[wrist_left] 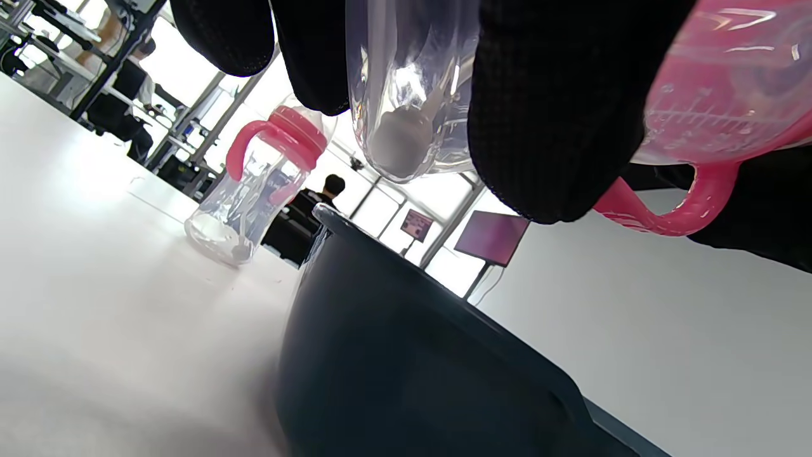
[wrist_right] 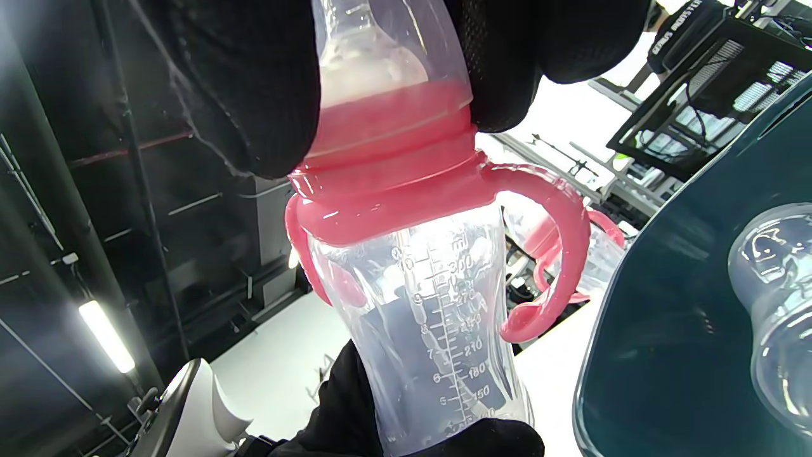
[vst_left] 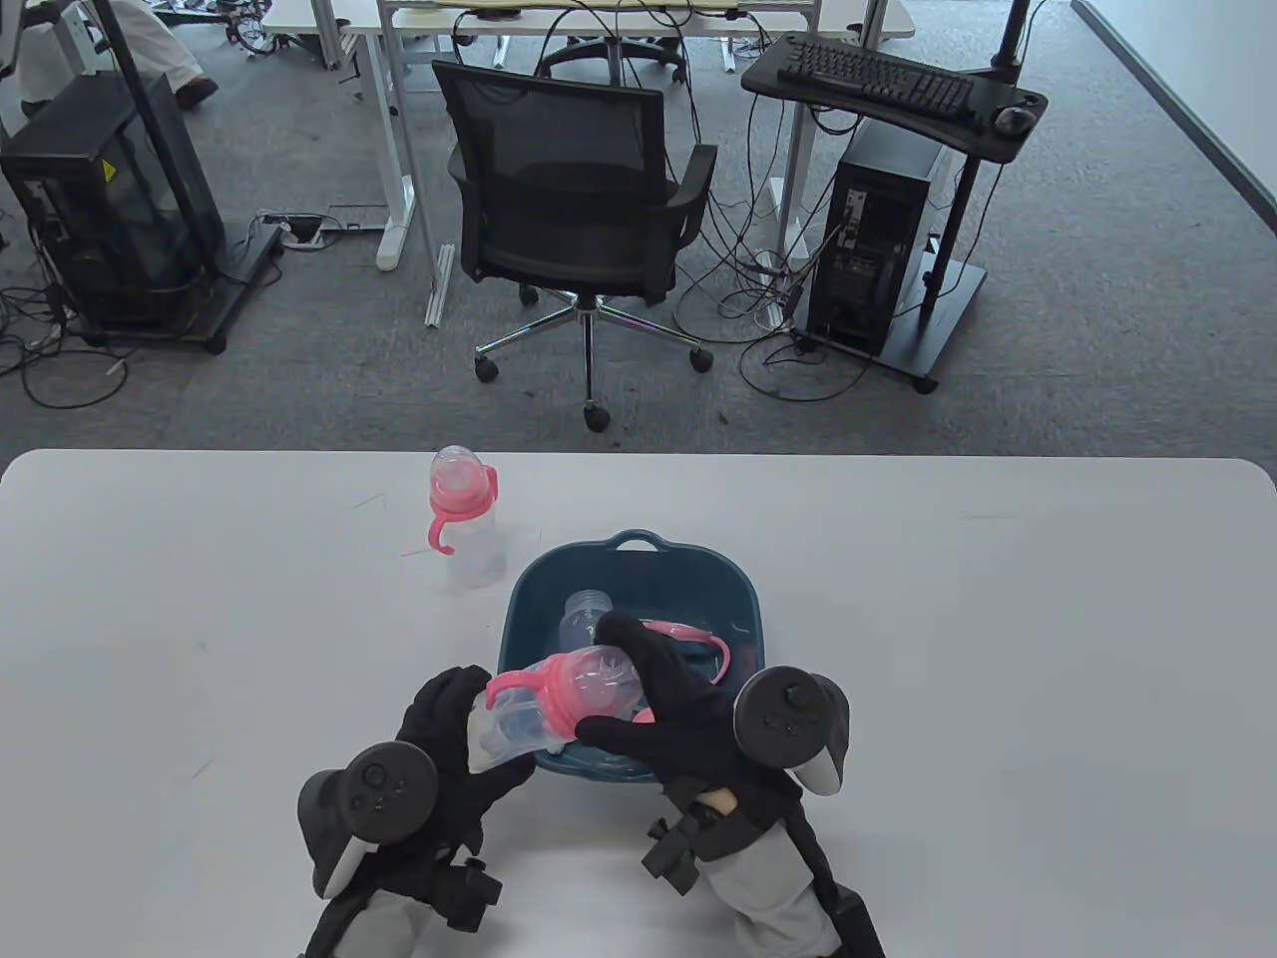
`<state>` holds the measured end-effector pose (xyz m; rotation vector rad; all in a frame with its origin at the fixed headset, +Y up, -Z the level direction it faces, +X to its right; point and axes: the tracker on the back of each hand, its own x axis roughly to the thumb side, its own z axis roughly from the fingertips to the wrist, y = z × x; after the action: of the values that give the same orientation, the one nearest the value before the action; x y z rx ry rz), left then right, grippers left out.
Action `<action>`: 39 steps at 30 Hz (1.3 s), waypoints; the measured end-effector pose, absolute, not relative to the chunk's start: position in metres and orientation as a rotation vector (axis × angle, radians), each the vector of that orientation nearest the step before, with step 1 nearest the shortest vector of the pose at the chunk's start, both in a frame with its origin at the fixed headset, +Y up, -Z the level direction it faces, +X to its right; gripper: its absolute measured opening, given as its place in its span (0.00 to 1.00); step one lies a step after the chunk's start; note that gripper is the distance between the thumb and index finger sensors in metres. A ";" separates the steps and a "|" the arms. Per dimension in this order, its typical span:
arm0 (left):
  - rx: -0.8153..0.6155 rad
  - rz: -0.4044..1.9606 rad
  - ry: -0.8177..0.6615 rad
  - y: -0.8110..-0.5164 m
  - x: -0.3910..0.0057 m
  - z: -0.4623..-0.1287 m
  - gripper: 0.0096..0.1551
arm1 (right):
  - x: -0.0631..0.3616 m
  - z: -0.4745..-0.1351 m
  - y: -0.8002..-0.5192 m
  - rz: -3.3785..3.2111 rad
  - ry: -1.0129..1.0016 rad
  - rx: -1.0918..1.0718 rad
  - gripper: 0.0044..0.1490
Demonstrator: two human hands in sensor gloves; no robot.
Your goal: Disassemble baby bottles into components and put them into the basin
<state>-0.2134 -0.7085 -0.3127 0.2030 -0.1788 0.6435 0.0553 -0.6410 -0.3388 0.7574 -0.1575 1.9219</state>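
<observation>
Low in the middle of the table view, both gloved hands hold one baby bottle (vst_left: 559, 704) over the near rim of the dark teal basin (vst_left: 743, 599). The bottle lies tilted, its base toward the lower left and its top toward the upper right. Its body is clear plastic with printed measuring marks, plain in the right wrist view, narrowing a little at the waist. A pink collar (wrist_right: 393, 184) rings the neck, and two curved pink handles sweep down from it on either side. Above the collar sits a clear domed cap (vst_left: 609, 679) with the pale teat showing through it.

The left hand (vst_left: 454, 738) curls round the bottle's lower body, fingers wrapped on the clear wall; the left wrist view shows the rounded base between the black fingers. The right hand (vst_left: 668, 699) closes over the cap, thumb on one side and fingers on the other, just above the pink collar.

Inside the basin lie a clear bottle body (vst_left: 582, 619) without its top and a pink handled ring (vst_left: 698, 644) beside it.

A second bottle (vst_left: 464, 519) stands upright on the white table (vst_left: 998, 649), left of and beyond the basin, apart from it, with the same pink collar, handles and clear cap.
</observation>
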 end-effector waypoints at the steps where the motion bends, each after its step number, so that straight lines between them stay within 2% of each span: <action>1: 0.197 0.642 -0.179 -0.709 -0.213 -0.313 0.57 | 0.055 -0.340 -0.642 1.919 -0.159 0.755 0.55; 4: 0.167 0.631 -0.178 -0.711 -0.211 -0.316 0.57 | 0.056 -0.339 -0.642 1.979 -0.273 0.752 0.54; 8: 0.176 0.642 -0.163 -0.712 -0.214 -0.317 0.57 | 0.058 -0.337 -0.638 1.980 -0.313 0.729 0.54; 17: 0.205 0.727 -0.059 -0.715 -0.239 -0.317 0.57 | 0.089 -0.336 -0.627 1.989 -0.464 0.605 0.55; 23: 0.205 0.746 -0.025 -0.717 -0.244 -0.318 0.57 | 0.096 -0.346 -0.641 2.190 -0.395 0.506 0.54; 29: 0.199 0.771 -0.061 -0.716 -0.243 -0.318 0.56 | 0.091 -0.355 -0.662 2.459 -0.323 0.452 0.55; 39: 0.203 0.764 -0.081 -0.715 -0.240 -0.318 0.56 | 0.081 -0.366 -0.693 2.747 -0.177 0.395 0.51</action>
<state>-0.2404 -0.7149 -0.3176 0.2026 -0.0813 0.7643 0.0806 -0.6931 -0.3662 0.3955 -0.1771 2.7466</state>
